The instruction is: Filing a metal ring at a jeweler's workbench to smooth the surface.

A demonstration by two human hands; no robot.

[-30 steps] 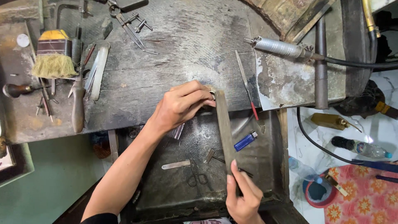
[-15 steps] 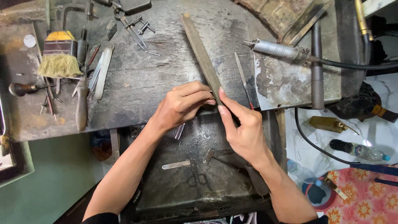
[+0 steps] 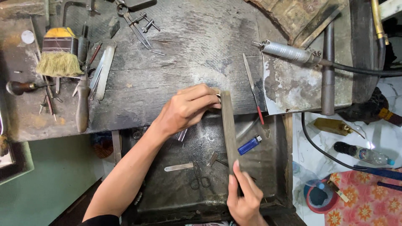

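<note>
Where the workbench (image 3: 176,62) edge met the lower tray (image 3: 176,188), held a long flat file (image 3: 229,129) over open room: right hand (image 3: 245,201) closed round near end, left hand (image 3: 186,109) pinching a small ring (image 3: 218,97) against far tip.

The right hand (image 3: 245,199) has drawn back toward six o'clock from beside the left hand (image 3: 184,109). The long flat file (image 3: 229,129) came with it, its tip now at the left fingertips.
</note>
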